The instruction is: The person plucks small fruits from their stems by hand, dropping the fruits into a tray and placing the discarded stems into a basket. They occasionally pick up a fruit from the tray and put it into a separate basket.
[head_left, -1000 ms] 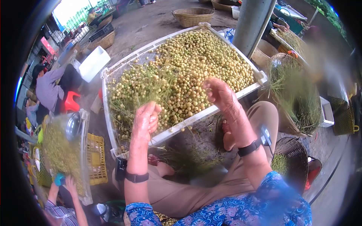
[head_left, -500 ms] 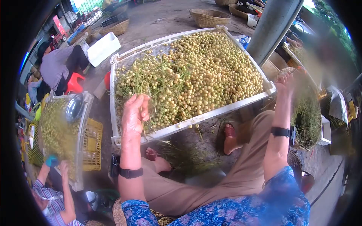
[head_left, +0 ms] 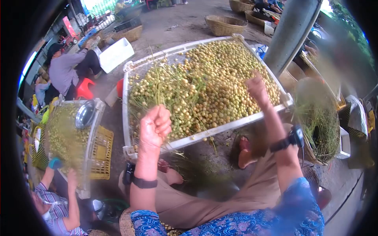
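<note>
My left hand (head_left: 156, 125) is closed round thin green stems (head_left: 158, 82) that stand up from the fist above the near left part of a white tray (head_left: 212, 131). Many small round yellowish fruits (head_left: 232, 74) fill the tray, with more green stems among those on its left side. My right hand (head_left: 258, 86) hangs over the right part of the tray, slightly blurred. Its fingers are curled, and whether anything is in them cannot be made out.
A basket of stems (head_left: 323, 133) stands at the right, beside a metal post (head_left: 293, 35). At the left, a co-worker's hands are at another fruit tray (head_left: 91, 145) above a yellow crate (head_left: 103, 151). Another person sits near a white box (head_left: 117, 55).
My right hand has moved left from the stem basket to over the tray. The stems in my left hand now point upright. The view has shifted slightly.
</note>
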### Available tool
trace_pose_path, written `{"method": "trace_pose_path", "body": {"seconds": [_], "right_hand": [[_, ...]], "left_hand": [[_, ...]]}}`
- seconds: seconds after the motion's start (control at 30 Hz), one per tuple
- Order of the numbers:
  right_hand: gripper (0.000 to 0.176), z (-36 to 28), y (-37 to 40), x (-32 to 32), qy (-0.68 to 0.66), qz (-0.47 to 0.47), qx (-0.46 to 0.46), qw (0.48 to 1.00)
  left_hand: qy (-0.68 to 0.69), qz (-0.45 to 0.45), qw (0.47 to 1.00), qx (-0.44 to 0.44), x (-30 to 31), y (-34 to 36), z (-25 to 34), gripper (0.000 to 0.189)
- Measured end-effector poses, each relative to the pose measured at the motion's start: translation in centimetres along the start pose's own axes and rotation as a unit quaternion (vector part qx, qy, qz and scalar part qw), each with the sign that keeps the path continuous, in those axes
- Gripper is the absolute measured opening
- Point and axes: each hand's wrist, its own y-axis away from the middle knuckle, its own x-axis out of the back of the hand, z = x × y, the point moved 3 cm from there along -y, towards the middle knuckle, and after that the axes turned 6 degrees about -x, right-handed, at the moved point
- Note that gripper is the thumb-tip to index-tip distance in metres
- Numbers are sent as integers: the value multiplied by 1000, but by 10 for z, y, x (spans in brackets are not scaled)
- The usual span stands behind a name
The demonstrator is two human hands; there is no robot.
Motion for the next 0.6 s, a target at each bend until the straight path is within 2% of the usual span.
{"method": "trace_pose_path", "body": {"seconds": [0.03,0.07,0.1,0.13,0.17,0.23,0.3,0.37,0.43,0.5,0.57,0.6], "right_hand": [[36,-3,12,-32,117,-34,-62,991],[34,-13,29,-63,152,-142,-74,975],[30,-2,39,-88,113,-195,-62,972],[29,-7,49,-109,253,-189,-18,949],[27,-12,57,-128,324,-168,-40,930],[29,-3,66,-151,422,-157,-7,893],[30,20,69,-160,440,-159,11,884],[30,21,67,-162,465,-161,29,870],[26,23,68,-155,449,-187,11,874],[23,19,67,-150,451,-184,9,873],[22,-16,73,-142,492,-160,42,855],[20,-25,75,-138,480,-134,83,863]], "left_hand": [[45,-38,998,13,-2,1,1,27],[72,-49,996,13,-3,3,1,27],[100,-60,993,14,-5,4,2,27],[93,-60,994,14,-5,5,3,27],[122,-93,988,21,-6,7,3,28],[148,-125,981,35,-7,12,3,29],[152,-192,969,22,-11,14,5,30],[134,-208,968,24,-13,15,9,32],[111,-107,988,-2,-8,15,7,32],[82,-81,993,-13,-9,11,6,31],[-35,34,997,-52,3,5,6,30],[-8,45,998,-51,7,2,3,26]]}}
